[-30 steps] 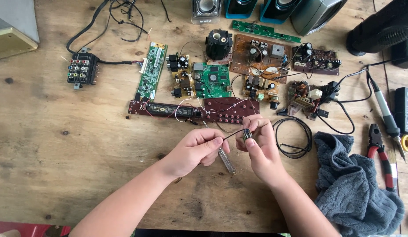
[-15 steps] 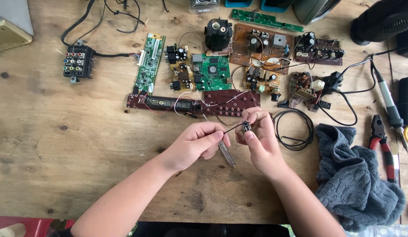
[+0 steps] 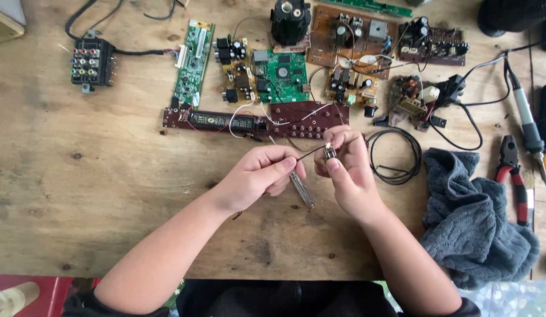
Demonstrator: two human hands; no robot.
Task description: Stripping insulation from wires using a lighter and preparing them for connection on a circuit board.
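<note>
Both forearms bare, entering from bottom edge, converging toward centre of frame. Left hand (image 3: 258,176): knuckles up, fingers curled into loose fist, thumb and index pinched together at tip, pointing toward right hand. Right hand (image 3: 346,170): raised slightly higher, palm turned toward left hand, thumb and fingertips (image 3: 333,165) closed in pinch near top. Hands just beside each other, fingertips close, not clearly touching. Wrists straight, elbows out of view.
</note>
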